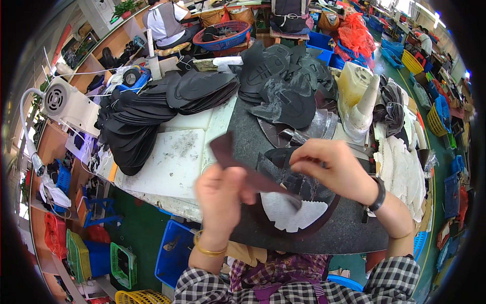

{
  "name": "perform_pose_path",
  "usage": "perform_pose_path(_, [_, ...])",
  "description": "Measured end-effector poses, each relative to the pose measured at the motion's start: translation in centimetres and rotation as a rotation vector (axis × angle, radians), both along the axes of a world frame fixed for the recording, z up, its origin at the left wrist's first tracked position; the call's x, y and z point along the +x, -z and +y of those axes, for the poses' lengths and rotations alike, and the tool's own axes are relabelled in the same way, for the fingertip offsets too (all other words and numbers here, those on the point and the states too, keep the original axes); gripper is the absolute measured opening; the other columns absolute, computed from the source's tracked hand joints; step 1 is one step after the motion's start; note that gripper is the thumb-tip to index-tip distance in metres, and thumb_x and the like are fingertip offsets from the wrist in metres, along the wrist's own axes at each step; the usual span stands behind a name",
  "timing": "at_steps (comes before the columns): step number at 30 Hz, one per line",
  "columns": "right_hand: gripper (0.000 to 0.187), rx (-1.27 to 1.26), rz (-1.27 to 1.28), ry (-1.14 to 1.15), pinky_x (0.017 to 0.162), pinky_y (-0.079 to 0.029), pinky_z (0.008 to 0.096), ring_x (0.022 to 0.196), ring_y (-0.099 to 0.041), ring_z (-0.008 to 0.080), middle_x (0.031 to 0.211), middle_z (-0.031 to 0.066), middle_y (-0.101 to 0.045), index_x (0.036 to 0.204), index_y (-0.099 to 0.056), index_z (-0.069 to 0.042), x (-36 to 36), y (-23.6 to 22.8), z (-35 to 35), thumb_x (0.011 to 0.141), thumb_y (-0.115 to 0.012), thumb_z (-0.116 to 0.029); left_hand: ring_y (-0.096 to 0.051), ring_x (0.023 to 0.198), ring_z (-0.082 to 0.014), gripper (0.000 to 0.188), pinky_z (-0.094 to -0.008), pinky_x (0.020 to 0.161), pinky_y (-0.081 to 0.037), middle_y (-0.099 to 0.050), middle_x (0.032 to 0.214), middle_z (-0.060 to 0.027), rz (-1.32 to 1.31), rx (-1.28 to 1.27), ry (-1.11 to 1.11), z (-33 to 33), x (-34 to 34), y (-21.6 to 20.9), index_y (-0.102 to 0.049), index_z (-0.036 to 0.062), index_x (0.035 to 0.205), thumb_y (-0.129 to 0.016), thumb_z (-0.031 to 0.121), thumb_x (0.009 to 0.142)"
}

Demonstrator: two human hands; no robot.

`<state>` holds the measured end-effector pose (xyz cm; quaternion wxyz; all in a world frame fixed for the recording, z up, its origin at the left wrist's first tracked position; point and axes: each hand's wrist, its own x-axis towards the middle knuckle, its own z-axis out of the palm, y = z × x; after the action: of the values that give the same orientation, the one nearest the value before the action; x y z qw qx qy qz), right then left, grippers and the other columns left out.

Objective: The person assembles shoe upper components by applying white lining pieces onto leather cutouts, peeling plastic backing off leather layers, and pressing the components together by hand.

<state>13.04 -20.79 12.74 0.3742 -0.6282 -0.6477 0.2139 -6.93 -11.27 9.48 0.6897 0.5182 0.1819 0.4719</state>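
Observation:
My left hand (pixel 223 195) is closed on a dark brown strip (pixel 253 177), pinching it between thumb and fingers; the strip is blurred by motion. To its right, my right hand (pixel 329 164) is raised with curled fingers pressed together, and whatever they may hold is hidden. Beneath both hands lies a curved dark brown piece (pixel 329 215) with a white notched piece (pixel 293 210) on its inner side. Black cut pieces (pixel 271 164) lie just beyond, partly covered by my right hand. All of these rest on a dark grey work surface (pixel 354 235).
Fanned stacks of black shaped pieces (pixel 147 119) cover the left, beside a white board (pixel 172 157). More black pieces (pixel 283 83) are heaped at the back. A yellowish container (pixel 352 83) and a white cone-nozzled bottle (pixel 362 114) stand right of them, near white cut pieces (pixel 400 175).

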Motion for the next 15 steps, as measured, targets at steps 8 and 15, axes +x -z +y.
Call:
perform_pose_path(8, [0.014, 0.089, -0.419, -0.160, 0.071, -0.050, 0.0388, 0.082, -0.059, 0.0303, 0.085, 0.0118, -0.056, 0.090, -0.059, -0.002, -1.0, 9.2, -0.1, 0.078, -0.064, -0.007, -0.049, 0.044, -0.0093, 0.035, -0.0212, 0.040, -0.039, -0.058, 0.060, -0.0059, 0.014, 0.053, -0.097, 1.2, -4.3, 0.0, -0.058, -0.0034, 0.095, -0.055, 0.031, 0.097])
perform_pose_path(15, [0.026, -0.710, -0.256, -0.811, 0.062, -0.050, 0.0370, 0.072, -0.061, 0.0297, 0.085, 0.0139, -0.058, 0.095, -0.061, -0.002, -0.2, -0.8, -3.6, 0.079, -0.072, -0.019, -0.060, 0.063, -0.0102, 0.013, -0.0218, 0.059, -0.050, -0.063, 0.075, -0.0051, 0.365, -0.087, 0.210, 0.3, -3.2, -0.1, -0.061, -0.0007, 0.099, -0.050, 0.006, 0.096])
